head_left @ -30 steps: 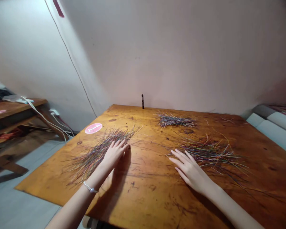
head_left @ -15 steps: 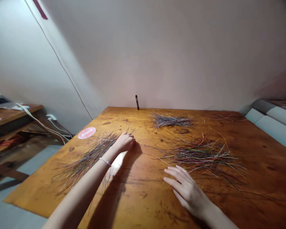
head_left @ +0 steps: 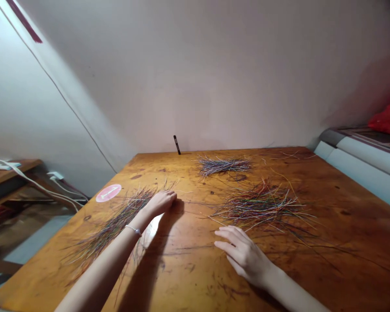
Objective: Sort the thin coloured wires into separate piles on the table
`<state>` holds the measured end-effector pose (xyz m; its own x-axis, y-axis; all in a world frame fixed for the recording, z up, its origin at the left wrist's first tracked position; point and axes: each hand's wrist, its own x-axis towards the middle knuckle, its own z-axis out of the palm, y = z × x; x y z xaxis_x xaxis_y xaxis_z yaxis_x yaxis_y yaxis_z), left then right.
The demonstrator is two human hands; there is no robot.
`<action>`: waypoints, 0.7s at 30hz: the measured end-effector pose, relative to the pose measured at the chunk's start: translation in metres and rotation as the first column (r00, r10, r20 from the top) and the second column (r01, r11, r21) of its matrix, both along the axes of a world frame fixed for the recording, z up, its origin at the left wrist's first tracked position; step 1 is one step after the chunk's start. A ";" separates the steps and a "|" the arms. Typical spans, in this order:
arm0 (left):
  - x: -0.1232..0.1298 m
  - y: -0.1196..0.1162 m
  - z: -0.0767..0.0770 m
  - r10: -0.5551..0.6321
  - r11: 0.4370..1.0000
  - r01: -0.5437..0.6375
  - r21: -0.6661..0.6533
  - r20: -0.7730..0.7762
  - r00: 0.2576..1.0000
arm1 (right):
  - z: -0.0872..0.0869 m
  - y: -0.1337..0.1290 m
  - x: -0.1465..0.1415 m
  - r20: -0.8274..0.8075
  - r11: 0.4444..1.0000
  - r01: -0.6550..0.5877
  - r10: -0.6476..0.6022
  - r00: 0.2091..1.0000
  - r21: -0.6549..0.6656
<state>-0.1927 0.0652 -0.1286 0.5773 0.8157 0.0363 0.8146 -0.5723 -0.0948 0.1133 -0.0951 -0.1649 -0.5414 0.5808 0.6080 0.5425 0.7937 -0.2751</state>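
On the wooden table (head_left: pixel 195 277) lie separate heaps of thin coloured wires. My left hand (head_left: pixel 164 202), with a beaded bracelet on its wrist, is over the upper right end of the left wire heap (head_left: pixel 112 225). Its fingers are bent downward and their tips are hidden, so what they hold, if anything, does not show. My right hand (head_left: pixel 242 251) hovers with spread fingers just below the right wire heap (head_left: pixel 263 206), nothing in it. A smaller bundle of pale and dark wires (head_left: pixel 224 166) lies farther back.
A black marker (head_left: pixel 177 145) stands at the table's back edge by the wall. A round pink sticker marked 1 (head_left: pixel 108 193) is at the left edge. White cables (head_left: pixel 35 185) hang by a side table. Pale padded furniture (head_left: pixel 360 167) borders the right.
The view has shifted to the right, so the table and heaps appear farther left. Both hands keep nearly the same places relative to the wire heaps.
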 end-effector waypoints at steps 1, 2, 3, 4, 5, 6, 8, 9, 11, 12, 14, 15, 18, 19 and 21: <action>0.000 0.000 0.001 0.005 1.000 -0.005 0.002 0.030 1.000 | -0.001 0.000 0.000 -0.001 1.000 0.000 0.000 1.000 -0.014; 0.001 0.000 0.003 0.010 1.000 -0.010 0.005 0.065 0.998 | -0.001 0.000 -0.001 -0.004 1.000 -0.001 0.001 1.000 -0.027; 0.002 0.001 0.005 0.014 1.000 -0.016 0.011 0.106 0.994 | -0.002 0.001 -0.001 -0.006 0.999 -0.001 0.001 1.000 -0.037; 0.002 0.001 0.008 0.021 1.000 -0.024 0.020 0.153 0.988 | -0.002 0.001 0.000 -0.009 0.999 -0.002 0.001 1.000 -0.043; 0.003 0.002 0.011 0.029 0.999 -0.036 0.032 0.206 0.978 | -0.002 0.001 0.000 -0.010 0.999 -0.002 0.002 1.000 -0.045; 0.004 0.003 0.015 0.036 0.998 -0.050 0.045 0.264 0.964 | -0.001 0.002 0.000 -0.011 0.999 -0.002 0.002 1.000 -0.045; 0.007 0.007 0.024 0.048 0.994 -0.081 0.069 0.390 0.919 | 0.000 0.002 0.001 -0.005 0.999 0.000 0.000 1.000 -0.043; 0.009 0.008 0.029 0.048 0.993 -0.093 0.078 0.456 0.889 | 0.001 0.002 0.001 -0.001 0.999 0.001 -0.001 1.000 -0.043; 0.013 0.011 0.040 0.037 0.989 -0.112 0.094 0.581 0.813 | 0.001 0.002 0.000 0.006 0.999 0.002 -0.002 1.000 -0.048; 0.015 0.011 0.047 0.026 0.988 -0.117 0.101 0.636 0.771 | 0.001 0.002 0.000 0.007 0.999 0.002 -0.001 1.000 -0.053; 0.021 0.008 0.061 0.009 0.986 -0.126 0.107 0.726 0.687 | 0.000 0.002 -0.001 0.005 0.998 0.001 -0.001 1.000 -0.058; 0.024 0.005 0.070 0.003 0.985 -0.132 0.109 0.761 0.648 | -0.001 0.002 -0.001 0.004 0.998 0.003 -0.003 1.000 -0.059; 0.032 -0.013 0.096 0.000 0.985 -0.154 0.073 0.901 0.433 | -0.004 0.004 -0.001 -0.008 0.998 0.018 -0.019 1.000 -0.053; 0.035 -0.021 0.104 0.008 0.989 -0.142 0.040 0.947 0.320 | -0.005 0.004 -0.001 -0.014 0.998 0.027 -0.028 1.000 -0.055; 0.041 -0.038 0.113 0.017 0.995 -0.097 0.003 0.979 0.203 | -0.008 0.006 -0.001 -0.024 0.996 0.052 -0.054 0.998 -0.070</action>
